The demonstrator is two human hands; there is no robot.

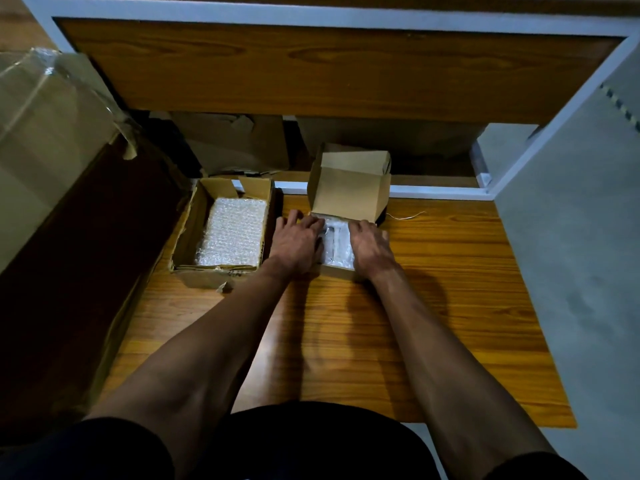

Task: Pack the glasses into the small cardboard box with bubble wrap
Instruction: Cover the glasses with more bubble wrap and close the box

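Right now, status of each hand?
Left hand: open, fingers pressing the bubble wrap in the small cardboard box.
Right hand: open, resting on the box's right edge and wrap.

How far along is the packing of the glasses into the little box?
Done: a bubble-wrapped bundle already sits inside the small box. In hand: the left hand and right hand rest on it from either side, seemingly tucking it in. Left: the lid stands open. More bubble wrap lies in the larger box alongside.
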